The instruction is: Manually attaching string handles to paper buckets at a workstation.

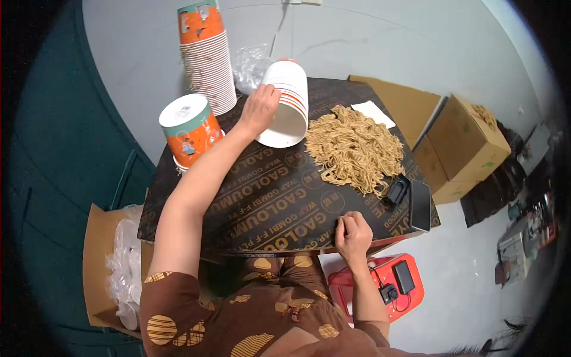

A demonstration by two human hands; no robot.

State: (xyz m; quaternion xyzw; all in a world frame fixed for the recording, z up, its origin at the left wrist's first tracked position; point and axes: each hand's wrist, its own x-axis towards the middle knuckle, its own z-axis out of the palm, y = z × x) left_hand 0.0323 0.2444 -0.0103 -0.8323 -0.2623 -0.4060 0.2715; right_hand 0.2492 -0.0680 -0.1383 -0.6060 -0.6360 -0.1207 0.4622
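A nested stack of white paper buckets (286,80) lies tilted on the dark table, its open mouth facing me. My left hand (260,109) reaches across, fingers closed at the left side of its rim. At the table's front edge rests my right hand (355,234), curled into a loose fist with no object showing in it. Beyond it spreads a heap of tan cords (357,149). Left of my left hand, an orange and green paper bucket (193,140) stands upside down. Behind that rises a tall stack of the same buckets (208,71).
A black phone-like slab (420,205) and a small black holder (398,189) sit at the table's right edge. Cardboard boxes (464,140) stand to the right. A red stool (410,297) bears a small camera. At left is a carton (98,268) with clear plastic.
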